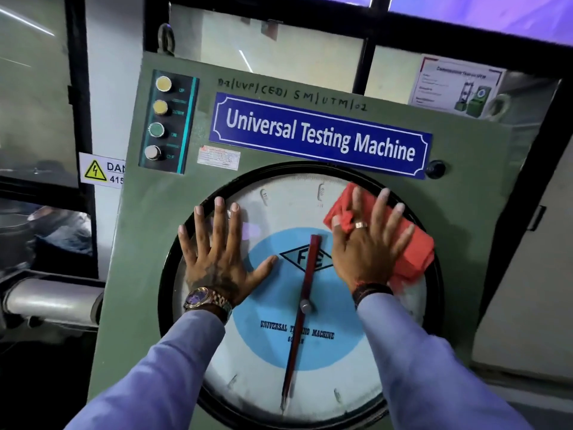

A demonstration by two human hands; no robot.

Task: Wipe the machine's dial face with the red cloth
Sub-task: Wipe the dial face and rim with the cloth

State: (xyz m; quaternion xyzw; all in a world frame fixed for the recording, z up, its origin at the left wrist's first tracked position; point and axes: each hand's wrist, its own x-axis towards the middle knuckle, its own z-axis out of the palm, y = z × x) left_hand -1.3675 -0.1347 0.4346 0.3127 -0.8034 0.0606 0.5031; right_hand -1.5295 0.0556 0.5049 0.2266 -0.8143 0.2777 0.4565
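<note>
red cloth (412, 243) pressed flat under the straight, spread fingers of the right hand (367, 246), against the upper right of the dial face (279, 346), just inside its black rim. left hand (221, 252) laid open on the glass at upper left, fingers splayed, tips reaching the rim, gripping nothing. red pointer (305, 293) upright between the two thumbs. blue nameplate (319, 135) above the fingertips on the green machine (139, 259).

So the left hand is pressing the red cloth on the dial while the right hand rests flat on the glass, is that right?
Not quite: the hands are swapped. The head view shows the right hand pressing the red cloth on the dial, while the left hand rests flat on the glass.
</note>
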